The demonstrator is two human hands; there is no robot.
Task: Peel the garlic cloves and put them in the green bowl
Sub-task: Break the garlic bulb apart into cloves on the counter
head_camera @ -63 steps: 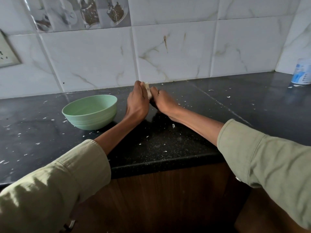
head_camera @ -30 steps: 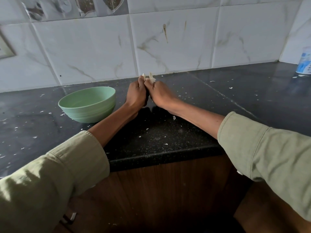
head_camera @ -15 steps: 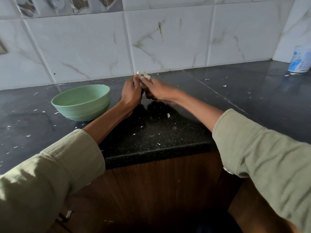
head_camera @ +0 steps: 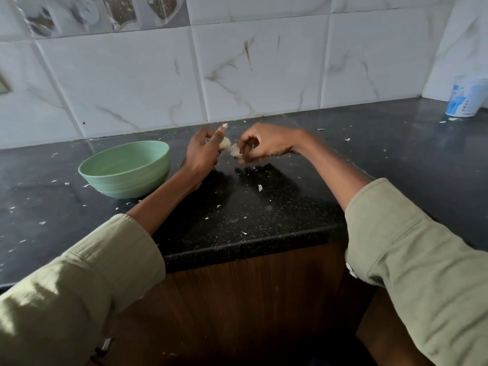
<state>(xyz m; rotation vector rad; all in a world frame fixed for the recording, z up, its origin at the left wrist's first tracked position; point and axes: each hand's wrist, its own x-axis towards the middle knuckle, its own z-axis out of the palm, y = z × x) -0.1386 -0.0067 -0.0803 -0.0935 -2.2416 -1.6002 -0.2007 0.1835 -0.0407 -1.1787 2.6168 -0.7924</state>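
Above the black counter, my left hand [head_camera: 202,153] holds a pale garlic clove [head_camera: 225,143] in curled fingers; a bit of white skin shows at a fingertip. Just to its right, my right hand [head_camera: 260,143] pinches a whitish piece of garlic skin [head_camera: 235,151] close to the clove. The green bowl [head_camera: 126,169] stands on the counter left of my left hand; its visible inside looks bare.
White flakes of garlic skin [head_camera: 260,187] lie scattered over the black counter [head_camera: 264,215]. A white and blue tub [head_camera: 463,100] stands at the far right by the tiled wall. The counter's front edge runs across above a brown wooden cabinet.
My hands, pressed together around the clove before, have drawn apart. The right hand has pulled to the right with a piece of skin. The camera's view has shifted slightly.
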